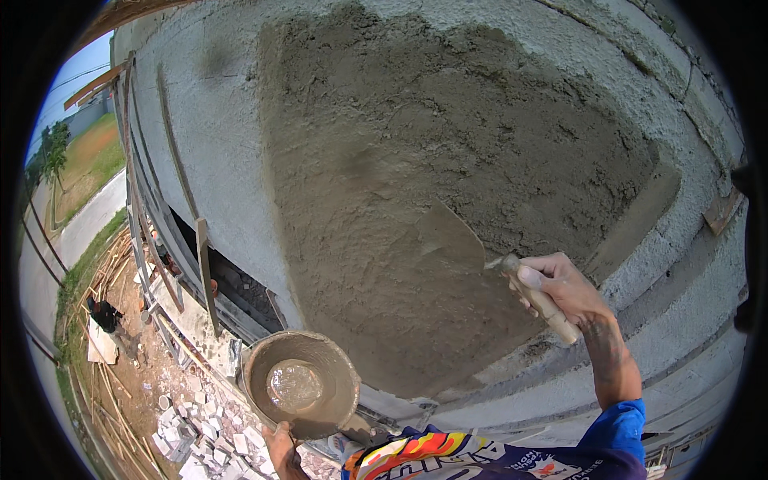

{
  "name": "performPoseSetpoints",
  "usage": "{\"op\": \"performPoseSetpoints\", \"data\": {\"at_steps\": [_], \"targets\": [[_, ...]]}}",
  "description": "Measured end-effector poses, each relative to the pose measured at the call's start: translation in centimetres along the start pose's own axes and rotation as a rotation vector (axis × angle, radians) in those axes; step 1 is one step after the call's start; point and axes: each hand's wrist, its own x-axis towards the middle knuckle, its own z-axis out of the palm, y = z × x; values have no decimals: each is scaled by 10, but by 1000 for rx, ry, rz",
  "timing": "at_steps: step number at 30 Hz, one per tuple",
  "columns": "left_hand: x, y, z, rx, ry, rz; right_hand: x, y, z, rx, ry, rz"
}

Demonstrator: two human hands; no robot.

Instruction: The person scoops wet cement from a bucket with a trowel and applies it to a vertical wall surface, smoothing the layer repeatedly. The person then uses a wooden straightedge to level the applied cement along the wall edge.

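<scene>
My right hand [556,286] is closed around the pale handle of a trowel [453,238]. Its blade lies against a broad patch of wet grey mortar [344,192] on the wall, smeared with the same mix. Low on the left, my left hand [282,445] grips the rim of a round bucket [340,376], tilted so that its inside shows. A shallow pool of watery grey stuff sits at its bottom. The fingers under the bucket's rim are partly hidden. The mortar looks smoother left of the blade and rougher above and right of it.
Pale wall [216,128] surrounds the mortar patch. Wooden scaffold poles [206,276] stand at the left. Far below are a heap of broken white rubble [216,440], scattered bamboo poles and another person [104,315] in dark clothes. A small wooden piece [722,211] sticks out at the right.
</scene>
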Motion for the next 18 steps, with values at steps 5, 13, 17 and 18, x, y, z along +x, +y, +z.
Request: {"op": "performPoseSetpoints", "data": {"at_steps": [5, 13, 17, 18], "targets": [[22, -1, 1, 109, -189, 42, -57, -10, -27, 114, 474, -267], [14, 48, 37, 272, -294, 251, -6, 30, 113, -615, 68, -546], [-18, 84, 56, 494, -204, 555, 42, 61, 217, -1081, -51, -852], [-25, 90, 59, 627, -161, 607, 57, 63, 235, -1205, -49, -891]]}}
